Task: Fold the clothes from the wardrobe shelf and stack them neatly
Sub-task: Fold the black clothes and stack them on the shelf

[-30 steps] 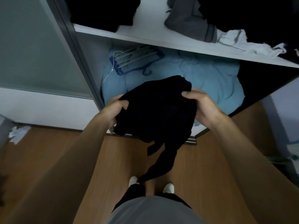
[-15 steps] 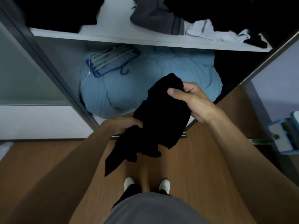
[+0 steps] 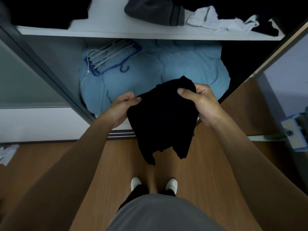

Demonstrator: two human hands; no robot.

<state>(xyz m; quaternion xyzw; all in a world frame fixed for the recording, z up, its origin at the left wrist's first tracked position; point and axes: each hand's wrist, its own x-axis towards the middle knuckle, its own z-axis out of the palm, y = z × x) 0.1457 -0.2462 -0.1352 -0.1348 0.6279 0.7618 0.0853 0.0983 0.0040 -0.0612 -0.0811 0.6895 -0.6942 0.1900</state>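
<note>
Garment (image 3: pixel 163 120) — black, hanging in mid-air in front of the wardrobe shelf (image 3: pixel 116 32) — is pinched by my left hand (image 3: pixel 123 107) and gripped by my right hand (image 3: pixel 200 102) at its top edge; folding is in hand, I judge, and the next move needs the 2 sides brought together squarely.

Black garment (image 3: pixel 162 120): bunched, part-folded, held in mid-air in front of wardrobe, below shelf level. Top edge pinched at both ends: left grip (image 3: pixel 122 108) on L corner, right grip (image 3: pixel 202 102) on R corner w/ thumb on front; R corner sits higher. Lower part hangs loose, uneven hem w/ two flaps pointing at floor.

Wardrobe shelf (image 3: pixel 106 31): white board w/ unfolded clothes on it. Black pile (image 3: pixel 41 12) at L end. Crumpled grey garment (image 3: pixel 155 11) w/ ribbed band near middle. Crumpled white garment (image 3: pixel 221 22) just R of grey, against it. More black clothes (image 3: pixel 250 7) behind & R of white one.
</note>
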